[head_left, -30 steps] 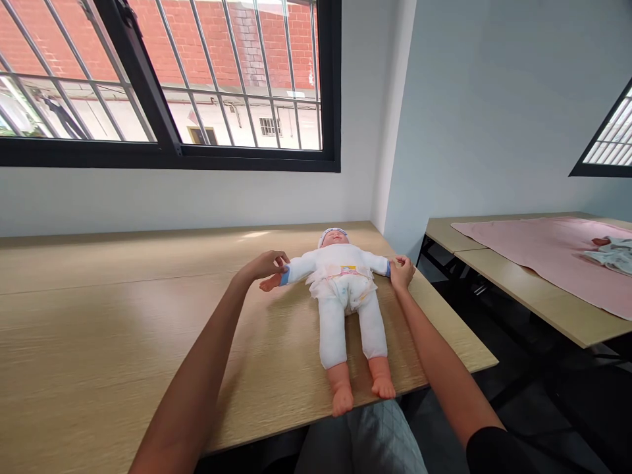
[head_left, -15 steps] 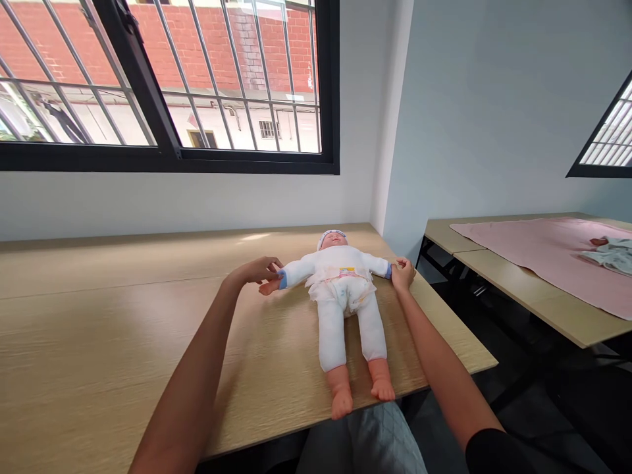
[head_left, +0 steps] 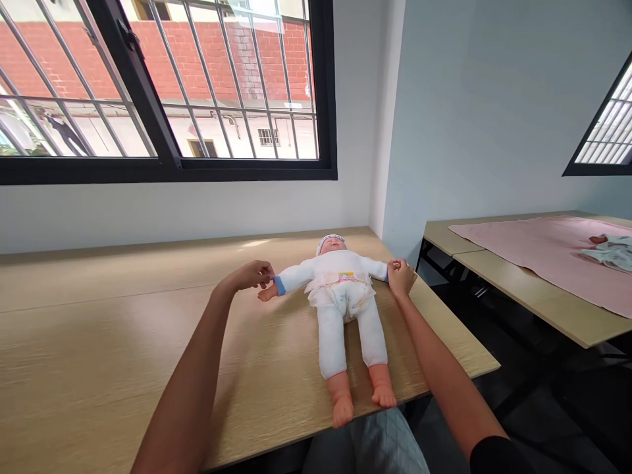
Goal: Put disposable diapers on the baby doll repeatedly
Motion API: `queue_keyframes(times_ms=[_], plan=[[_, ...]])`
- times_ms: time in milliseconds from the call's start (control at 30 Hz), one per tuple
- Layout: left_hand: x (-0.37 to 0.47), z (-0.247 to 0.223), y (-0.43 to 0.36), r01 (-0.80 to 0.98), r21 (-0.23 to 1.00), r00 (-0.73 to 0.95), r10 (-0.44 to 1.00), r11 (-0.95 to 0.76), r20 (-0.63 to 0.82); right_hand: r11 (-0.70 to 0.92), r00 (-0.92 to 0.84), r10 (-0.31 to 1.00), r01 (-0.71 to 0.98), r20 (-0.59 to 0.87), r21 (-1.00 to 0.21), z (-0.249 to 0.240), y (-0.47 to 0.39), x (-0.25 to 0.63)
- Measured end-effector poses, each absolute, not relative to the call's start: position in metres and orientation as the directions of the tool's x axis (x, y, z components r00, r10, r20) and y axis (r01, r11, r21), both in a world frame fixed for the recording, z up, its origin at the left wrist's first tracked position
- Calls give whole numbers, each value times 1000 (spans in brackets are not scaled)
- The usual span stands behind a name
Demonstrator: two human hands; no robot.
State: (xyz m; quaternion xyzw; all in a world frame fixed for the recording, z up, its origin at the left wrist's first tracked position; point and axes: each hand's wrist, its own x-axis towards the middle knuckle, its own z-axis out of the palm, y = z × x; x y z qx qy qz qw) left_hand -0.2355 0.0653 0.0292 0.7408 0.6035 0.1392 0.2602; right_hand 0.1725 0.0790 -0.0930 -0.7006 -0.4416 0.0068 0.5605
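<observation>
The left hand, loosely curled, has slid to the edge of the blue cuff, hold unclear from here, leaving the right hand pinching the other sleeve of the doll on the bench

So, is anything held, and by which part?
The right hand apparently pinches the white-clothed baby doll by one blue cuff; left hand: cannot tell.

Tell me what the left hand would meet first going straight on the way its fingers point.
Most likely the blue cuff on the doll, just beyond the left hand; depth is unclear, so the fingertips may already touch it.
</observation>
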Motion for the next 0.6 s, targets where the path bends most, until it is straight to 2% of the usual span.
queue_keyframes(times_ms=[67, 200, 367, 467, 600], plan=[[-237, 30, 62, 829, 549, 211, 969, -107, -130, -22, 564, 653, 682, 506, -731, -90, 77, 171], [-245, 33, 58, 836, 549, 120, 973, 9, -199, -103, 548, 702, 710, 455, -697, -86, 74, 168], [-240, 38, 56, 804, 591, 59, 980, 65, -188, -89, 473, 744, 770, 472, -631, -84, 70, 163], [-224, 40, 53, 768, 631, 44, 975, 108, -220, -83, 453, 765, 774, 458, -628, -83, 68, 161], [-205, 40, 47, 790, 590, -48, 976, 167, -213, -66, 460, 768, 750, 446, -659, -84, 68, 160]])
